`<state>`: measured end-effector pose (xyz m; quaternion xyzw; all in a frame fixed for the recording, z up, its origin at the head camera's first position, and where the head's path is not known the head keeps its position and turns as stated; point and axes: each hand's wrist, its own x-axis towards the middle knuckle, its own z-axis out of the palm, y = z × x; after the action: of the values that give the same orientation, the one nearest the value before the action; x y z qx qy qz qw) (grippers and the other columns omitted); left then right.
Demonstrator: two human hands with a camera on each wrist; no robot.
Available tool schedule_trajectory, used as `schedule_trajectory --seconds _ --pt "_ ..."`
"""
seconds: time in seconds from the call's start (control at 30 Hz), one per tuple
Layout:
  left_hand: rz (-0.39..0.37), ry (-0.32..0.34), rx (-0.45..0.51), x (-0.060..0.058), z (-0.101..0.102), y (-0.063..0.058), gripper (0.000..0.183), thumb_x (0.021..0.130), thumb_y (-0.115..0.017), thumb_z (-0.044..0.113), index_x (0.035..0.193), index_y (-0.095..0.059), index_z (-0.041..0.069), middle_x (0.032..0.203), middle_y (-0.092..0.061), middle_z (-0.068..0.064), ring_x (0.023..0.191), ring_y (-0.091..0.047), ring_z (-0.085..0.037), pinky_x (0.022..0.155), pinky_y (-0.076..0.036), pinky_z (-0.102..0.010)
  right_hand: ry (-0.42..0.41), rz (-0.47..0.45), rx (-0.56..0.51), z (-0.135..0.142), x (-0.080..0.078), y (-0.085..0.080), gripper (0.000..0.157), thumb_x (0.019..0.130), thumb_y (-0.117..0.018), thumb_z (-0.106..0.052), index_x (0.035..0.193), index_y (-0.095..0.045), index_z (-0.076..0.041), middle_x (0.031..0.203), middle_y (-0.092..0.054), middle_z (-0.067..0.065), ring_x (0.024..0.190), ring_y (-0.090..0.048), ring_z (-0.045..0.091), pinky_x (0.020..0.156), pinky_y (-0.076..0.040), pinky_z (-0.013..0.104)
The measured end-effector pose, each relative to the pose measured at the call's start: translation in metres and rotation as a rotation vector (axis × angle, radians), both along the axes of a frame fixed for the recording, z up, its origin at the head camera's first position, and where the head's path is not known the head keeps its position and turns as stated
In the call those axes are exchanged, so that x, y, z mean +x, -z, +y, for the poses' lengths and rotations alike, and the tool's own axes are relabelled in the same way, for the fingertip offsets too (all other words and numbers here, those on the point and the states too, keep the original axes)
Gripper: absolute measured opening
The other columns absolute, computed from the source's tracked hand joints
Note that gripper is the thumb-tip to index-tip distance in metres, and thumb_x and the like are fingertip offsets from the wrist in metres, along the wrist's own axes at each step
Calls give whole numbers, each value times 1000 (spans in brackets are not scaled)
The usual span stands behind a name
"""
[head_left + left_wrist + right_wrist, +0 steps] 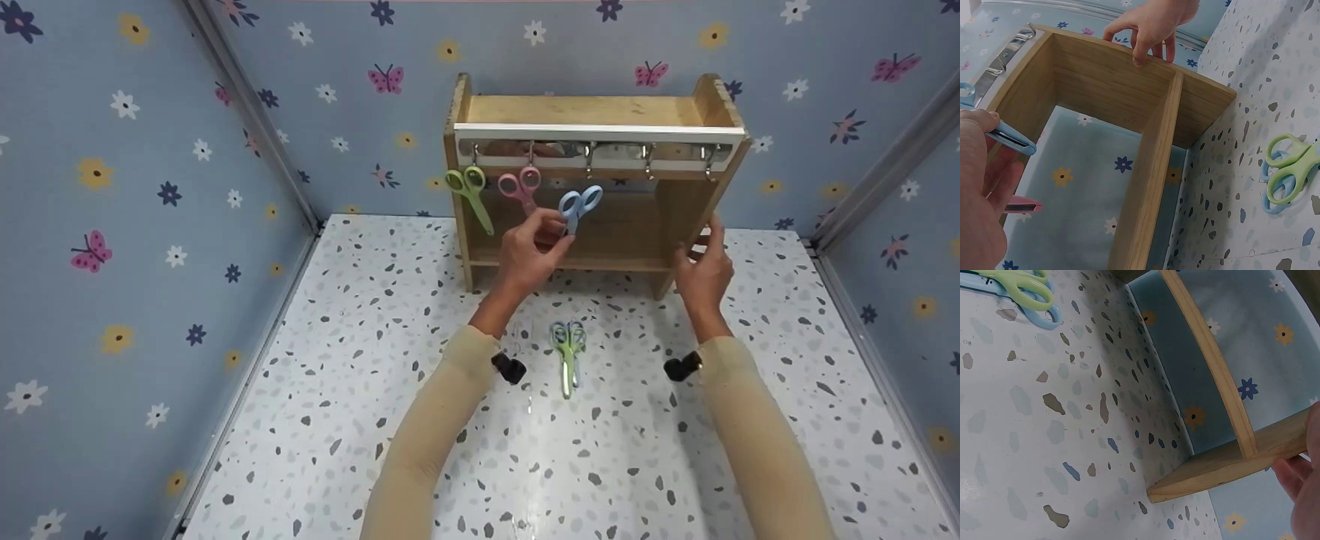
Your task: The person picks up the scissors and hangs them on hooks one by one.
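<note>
Head view; pink scissors (524,198) beside blue pair (573,218)

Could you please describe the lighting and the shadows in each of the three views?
Head view: brightest, with pale reflections on the white speckled tabletop and a soft shadow beside the right beige sleeve; left wrist view: dimmer, a shadow on the tabletop along the brown wooden shelf; right wrist view: also dim, a broad shadow beside the shelf, faint glare at the left edge.
</note>
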<state>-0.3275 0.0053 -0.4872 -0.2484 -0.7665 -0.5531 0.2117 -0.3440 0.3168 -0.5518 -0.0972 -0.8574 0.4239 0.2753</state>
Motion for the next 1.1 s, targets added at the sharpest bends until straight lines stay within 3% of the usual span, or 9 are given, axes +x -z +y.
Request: schedule_trajectory --seconds 0.33,0.67,1.1 --pt "-31 -28 10 -6 6 -2 24 102 -81 6 122 -69 1 111 -85 -17 95 -83 -28 88 -68 -30 -8 -15 -2 0 0 -1 70 110 -63 -9 174 -39 -24 144 -71 28 135 -73 43 116 -60 60" --pt "-29 -14 51 -11 8 -2 25 101 -82 6 121 -69 1 108 -83 -18 91 -82 -28 86 -66 -28 -2 -4 10 0 -1 0 68 111 -63 -11 173 -40 -25 140 -72 29 132 -75 44 114 -61 59" --pt "-80 15 111 -15 13 0 27 102 -81 5 124 -67 -2 112 -82 -21 96 -79 -30 85 -61 -19 -3 -27 -8 0 1 -2 70 111 -63 -11 174 -38 -28 143 -72 27 134 -74 42 115 -60 58"
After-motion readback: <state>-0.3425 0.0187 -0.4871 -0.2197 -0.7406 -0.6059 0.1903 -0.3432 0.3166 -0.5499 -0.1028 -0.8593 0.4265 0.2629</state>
